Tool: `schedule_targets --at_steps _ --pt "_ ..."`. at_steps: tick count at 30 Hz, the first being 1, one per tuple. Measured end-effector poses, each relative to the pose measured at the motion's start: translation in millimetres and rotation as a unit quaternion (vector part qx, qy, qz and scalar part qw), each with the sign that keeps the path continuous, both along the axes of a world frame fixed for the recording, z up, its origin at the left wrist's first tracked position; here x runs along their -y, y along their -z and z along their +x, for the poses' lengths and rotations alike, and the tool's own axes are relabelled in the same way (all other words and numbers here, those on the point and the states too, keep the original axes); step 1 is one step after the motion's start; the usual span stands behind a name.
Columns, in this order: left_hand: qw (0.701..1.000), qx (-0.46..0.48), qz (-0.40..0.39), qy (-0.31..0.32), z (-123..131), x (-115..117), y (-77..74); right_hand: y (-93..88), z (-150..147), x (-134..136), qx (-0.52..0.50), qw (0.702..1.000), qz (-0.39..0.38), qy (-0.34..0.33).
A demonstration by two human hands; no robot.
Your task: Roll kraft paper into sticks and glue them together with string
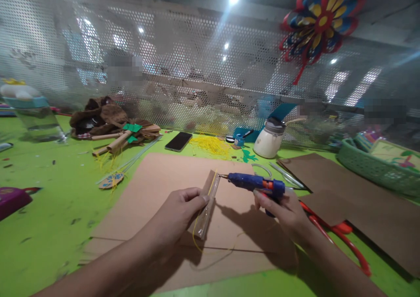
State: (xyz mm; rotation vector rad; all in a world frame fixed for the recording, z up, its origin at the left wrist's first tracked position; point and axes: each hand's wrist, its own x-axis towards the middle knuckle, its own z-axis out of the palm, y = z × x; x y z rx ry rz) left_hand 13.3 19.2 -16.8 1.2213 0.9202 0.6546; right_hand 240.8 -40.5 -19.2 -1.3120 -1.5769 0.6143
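My left hand (pixel 180 210) pinches a narrow brown cardboard strip (pixel 208 214), its thumb on top, above brown paper sheets (pixel 160 179). The strip is tilted, its far end pointing away from me, and has a shiny, clear-looking surface along one side. A thin yellow string (pixel 194 235) runs along the strip and curls down past its near end. My right hand (pixel 284 211) is wrapped round the handle of a blue hot glue gun (pixel 244 181). The gun's metal nozzle points left and is close to the strip's far end; whether they touch I cannot tell.
Red-handled scissors (pixel 356 249) and brown cardboard (pixel 377 196) lie right, near a green basket (pixel 377 165). Behind are a phone (pixel 179 141), yellow shreds (pixel 211 145) and a white pot (pixel 267 141). Left are rolled paper tubes (pixel 120 140) and a water container (pixel 37 120).
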Motion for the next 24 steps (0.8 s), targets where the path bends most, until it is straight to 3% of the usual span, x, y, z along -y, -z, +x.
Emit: schedule_targets --at_steps 4,10,17,24 --pt "1.0 0.0 -0.001 -0.003 0 0 2.8 -0.7 0 1 0.0 1.0 -0.001 0.002" --pt "1.0 -0.021 0.003 -0.013 0 1 -6.0 -3.4 2 4 -0.006 0.998 -0.052 -0.04" --pt "0.999 -0.024 -0.007 -0.024 2 2 -4.8 6.3 8 -4 -0.117 0.993 -0.015 -0.02" --pt "1.0 0.011 -0.023 -0.016 3 6 -1.1 11.9 12 -8 -0.165 0.985 -0.031 -0.05"
